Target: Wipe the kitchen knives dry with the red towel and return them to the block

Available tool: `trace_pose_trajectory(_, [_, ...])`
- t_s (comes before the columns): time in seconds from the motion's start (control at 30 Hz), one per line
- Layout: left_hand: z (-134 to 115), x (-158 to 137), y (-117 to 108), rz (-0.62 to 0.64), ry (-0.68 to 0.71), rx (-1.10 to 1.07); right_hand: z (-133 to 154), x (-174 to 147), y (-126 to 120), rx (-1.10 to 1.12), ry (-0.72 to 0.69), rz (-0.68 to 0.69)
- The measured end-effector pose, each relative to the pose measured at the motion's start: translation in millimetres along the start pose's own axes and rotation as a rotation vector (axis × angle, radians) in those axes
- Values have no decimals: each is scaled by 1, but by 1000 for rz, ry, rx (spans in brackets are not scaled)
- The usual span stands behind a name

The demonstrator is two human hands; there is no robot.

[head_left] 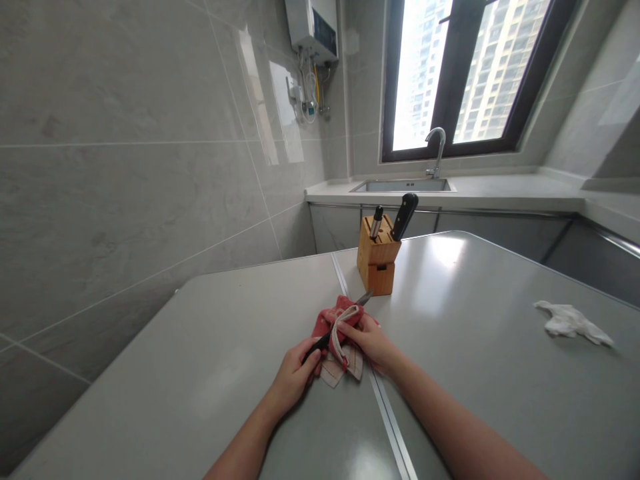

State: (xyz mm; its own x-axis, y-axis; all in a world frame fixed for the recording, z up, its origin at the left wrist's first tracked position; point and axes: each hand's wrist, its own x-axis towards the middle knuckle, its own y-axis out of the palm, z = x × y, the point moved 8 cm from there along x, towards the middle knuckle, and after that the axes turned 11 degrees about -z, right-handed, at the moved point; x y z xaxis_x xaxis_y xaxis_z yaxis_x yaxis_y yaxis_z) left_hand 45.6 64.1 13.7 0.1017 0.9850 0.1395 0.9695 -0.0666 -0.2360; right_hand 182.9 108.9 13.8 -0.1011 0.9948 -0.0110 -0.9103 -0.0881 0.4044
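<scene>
My left hand (pixel 295 369) is closed around the black handle of a knife (pixel 323 344). Its blade points away to the upper right, and only the tip shows past the cloth. A red and cream cloth (pixel 345 328) is wrapped over the middle of the blade. My right hand (pixel 369 340) pinches this cloth around the blade. Just beyond the knife tip stands a wooden knife block (pixel 380 257) with slots in its top. In it sit a large black-handled knife (pixel 404 217) and a smaller tool with a black and silver handle (pixel 377 223).
A crumpled white cloth or tissue (pixel 573 322) lies on the right of the grey table (pixel 240 333). A metal seam (pixel 390 420) runs across the tabletop. Behind are a counter with a sink (pixel 403 187), a faucet (pixel 438 150) and a window. A water heater (pixel 314 30) hangs on the wall.
</scene>
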Motion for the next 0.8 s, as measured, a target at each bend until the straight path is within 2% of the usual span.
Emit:
trace_pose_trajectory(0.6, [9,3,-2,-3,-23,-59,3,-1,1,-43,-21,12])
trace_pose_trajectory(0.8, [9,5,-12,-108,-34,-184,5,-1,1,-51,-6,-5])
